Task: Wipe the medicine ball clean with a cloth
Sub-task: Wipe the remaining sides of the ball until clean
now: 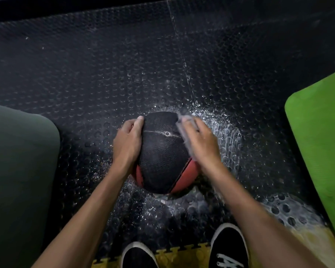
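Sitting on the black studded floor mat, the medicine ball was mid-frame, between both hands, black panel up w/ a small valve hole near the top and red panels low on either side. Left hand lay flat vs the ball's left side, fingers straight-ish, thumb up near the top edge; pressing/steadying, not wrapped round it. Right hand was on the ball's upper right, blurred, w/ a pale grey cloth under the palm and fingers; cloth edge stuck out past the fingertips toward the valve. Fingers looked mostly extended over the cloth, but blur made it hard to say if the thumb pinched it. White wet/foamy streaks spread on the mat right of and below the ball. Green pad at right edge, dark green pad at left, well apart from ball. Two black shoes w/ white soles at bottom, by a yellow mat strip.
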